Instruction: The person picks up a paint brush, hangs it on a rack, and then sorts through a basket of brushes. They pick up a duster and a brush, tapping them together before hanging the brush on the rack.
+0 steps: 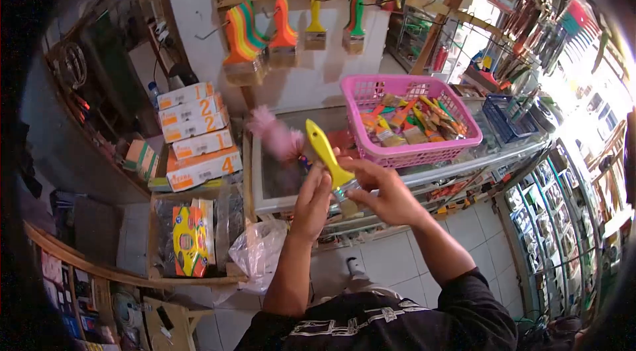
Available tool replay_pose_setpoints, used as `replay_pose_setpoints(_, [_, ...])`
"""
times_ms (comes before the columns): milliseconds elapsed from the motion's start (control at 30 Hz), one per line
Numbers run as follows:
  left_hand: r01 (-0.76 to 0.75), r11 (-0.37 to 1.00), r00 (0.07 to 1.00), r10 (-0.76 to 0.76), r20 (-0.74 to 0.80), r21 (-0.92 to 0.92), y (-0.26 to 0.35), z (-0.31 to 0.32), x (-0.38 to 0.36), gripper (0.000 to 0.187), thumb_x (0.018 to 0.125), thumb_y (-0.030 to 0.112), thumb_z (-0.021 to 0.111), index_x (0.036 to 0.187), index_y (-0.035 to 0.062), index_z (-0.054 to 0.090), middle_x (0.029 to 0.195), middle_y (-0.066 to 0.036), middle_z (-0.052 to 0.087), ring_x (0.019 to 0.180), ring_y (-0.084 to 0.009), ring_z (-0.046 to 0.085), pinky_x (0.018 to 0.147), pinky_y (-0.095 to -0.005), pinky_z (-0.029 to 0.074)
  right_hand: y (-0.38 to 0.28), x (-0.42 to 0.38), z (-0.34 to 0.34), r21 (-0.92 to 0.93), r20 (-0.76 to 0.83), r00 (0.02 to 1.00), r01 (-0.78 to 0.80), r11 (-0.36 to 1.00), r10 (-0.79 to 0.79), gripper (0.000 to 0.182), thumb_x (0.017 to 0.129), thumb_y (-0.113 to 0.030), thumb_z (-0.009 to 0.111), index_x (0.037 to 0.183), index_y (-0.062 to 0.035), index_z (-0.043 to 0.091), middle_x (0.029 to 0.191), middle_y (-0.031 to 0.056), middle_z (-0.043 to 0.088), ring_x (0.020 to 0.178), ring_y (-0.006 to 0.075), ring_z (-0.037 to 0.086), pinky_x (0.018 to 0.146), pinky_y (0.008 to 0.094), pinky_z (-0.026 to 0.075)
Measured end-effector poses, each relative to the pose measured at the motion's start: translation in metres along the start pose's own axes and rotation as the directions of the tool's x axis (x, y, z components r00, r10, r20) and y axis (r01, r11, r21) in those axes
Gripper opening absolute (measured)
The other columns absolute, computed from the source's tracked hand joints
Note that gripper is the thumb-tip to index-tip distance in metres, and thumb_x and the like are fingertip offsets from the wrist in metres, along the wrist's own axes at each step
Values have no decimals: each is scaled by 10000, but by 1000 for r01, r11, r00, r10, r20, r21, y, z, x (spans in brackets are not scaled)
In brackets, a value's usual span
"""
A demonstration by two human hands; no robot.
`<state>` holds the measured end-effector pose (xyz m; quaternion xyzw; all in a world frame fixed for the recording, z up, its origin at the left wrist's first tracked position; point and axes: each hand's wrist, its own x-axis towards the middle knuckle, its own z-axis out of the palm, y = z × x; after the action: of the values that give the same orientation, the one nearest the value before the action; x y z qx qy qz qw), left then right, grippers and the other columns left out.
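Note:
A yellow-handled paintbrush (322, 152) is between my two hands, its handle end pointing up and away and its bristles down toward me. My left hand (310, 205) grips it from the left, with the thumb along the side of the handle. On the other side, my right hand (389, 197) has its fingers closed about the metal band and the bristles, which it partly covers. Just beyond my hands, a pink plastic basket (411, 150) full of paintbrushes (401, 116) with coloured handles rests on the glass counter (275, 204).
Paintbrushes (281, 30) hang from wall hooks in several colours. Orange-and-white boxes (199, 136) are stacked at left, above an open carton (159, 245). A fluffy pink thing (275, 132) lies on the counter. A dark blue basket (509, 122) and a goods rack (550, 212) stand right.

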<state>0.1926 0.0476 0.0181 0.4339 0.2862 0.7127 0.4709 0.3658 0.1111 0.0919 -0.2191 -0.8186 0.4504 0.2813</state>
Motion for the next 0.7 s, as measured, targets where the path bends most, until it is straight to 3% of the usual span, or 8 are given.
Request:
replay_pose_setpoints(67, [-65,998,996,65,60,1,13,9,18,590,1071,177,579,1586,8,346,1476,-136,513,1334,-201,525,1141,-349,403,-6,8,-25,25,-48,993,107,994,-106,511,951,-23,720,1427,-19,532,930,55,608,792,72,596,700,287,511])
replay_pose_setpoints(133, [-135,989,989,131,65,65,37,33,32,646,1025,79,636,1593,15,333,1434,-131,533,1259,-178,567,1080,-321,455,-10,16,-52,35,-80,996,51,998,-48,508,948,-19,723,1421,-23,536,961,61,619,794,68,591,704,285,511])
replay_pose_setpoints(167, [-167,978,985,160,60,123,39,38,44,726,958,-38,668,1596,20,327,1417,-120,549,1168,-146,589,993,-283,498,-12,22,-63,24,-114,991,79,997,-76,505,951,-22,722,1422,-30,538,942,58,609,791,68,592,703,279,509])
replay_pose_setpoints(367, [-188,907,970,111,217,376,50,68,105,758,938,-62,683,1602,20,327,1453,-114,526,1091,-135,583,1008,-306,490,8,51,-119,103,-178,951,275,956,-254,567,964,-6,699,1488,-52,489,963,43,604,869,71,598,745,260,518])
replay_pose_setpoints(433, [-185,875,968,84,236,447,43,71,125,752,941,-53,684,1602,14,332,1519,-100,493,1091,-126,579,1017,-304,486,11,60,-137,98,-162,962,238,966,-220,591,968,-4,692,1513,-62,470,975,46,611,892,80,615,762,262,532])
replay_pose_setpoints(500, [-244,831,959,131,251,499,40,79,142,748,929,-52,679,1599,37,358,1458,-110,543,1039,-123,602,953,-296,521,12,68,-155,65,-126,977,181,981,-172,639,976,6,676,1559,-95,433,1035,68,630,944,102,648,790,279,559])
replay_pose_setpoints(633, [-254,788,961,138,242,561,35,90,171,754,911,-56,679,1594,47,378,1458,-120,559,1008,-134,613,912,-301,542,15,92,-178,36,-96,962,262,965,-257,685,978,19,666,1587,-125,390,1124,116,649,931,145,680,779,308,571])
replay_pose_setpoints(700, [-274,746,958,154,243,607,35,95,183,769,918,-65,687,1603,37,352,1528,-106,503,1062,-129,580,969,-296,520,11,100,-189,18,-65,964,259,966,-257,710,978,24,665,1601,-135,364,1167,141,650,914,168,692,775,320,576])
